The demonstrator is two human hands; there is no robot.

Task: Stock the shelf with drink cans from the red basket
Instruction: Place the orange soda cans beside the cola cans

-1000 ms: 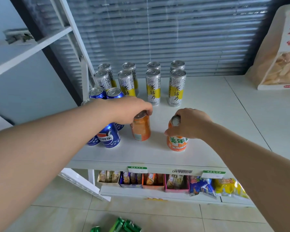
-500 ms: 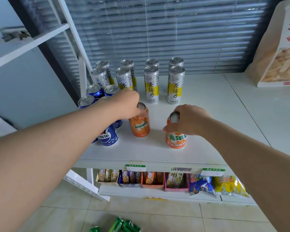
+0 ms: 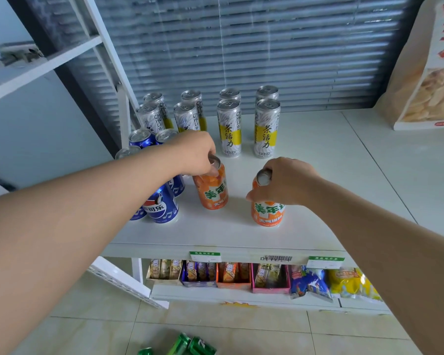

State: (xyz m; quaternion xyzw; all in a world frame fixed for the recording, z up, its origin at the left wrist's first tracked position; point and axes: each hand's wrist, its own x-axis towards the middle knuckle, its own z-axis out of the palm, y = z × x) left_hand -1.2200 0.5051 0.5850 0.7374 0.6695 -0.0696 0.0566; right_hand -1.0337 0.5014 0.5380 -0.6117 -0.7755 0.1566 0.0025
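The left orange metal drink can (image 3: 212, 192) is gripped at its top rim by the curled fingers of the left hand (image 3: 194, 156), just beside blue cola cans (image 3: 162, 206). The right orange metal drink can (image 3: 268, 212), standing on the white shelf board (image 3: 318, 188), is gripped likewise from above by the right hand (image 3: 286, 183).

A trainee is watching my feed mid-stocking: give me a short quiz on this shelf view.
1. True or false: the left hand grips the left orange can by its top, the right hand the right orange can.
2. How many tall yellow-banded cans stand at the back of the shelf? A six, B eight, C ten.
3. What colour are the floor cans?
Key: 1 true; 2 B; 3 green.
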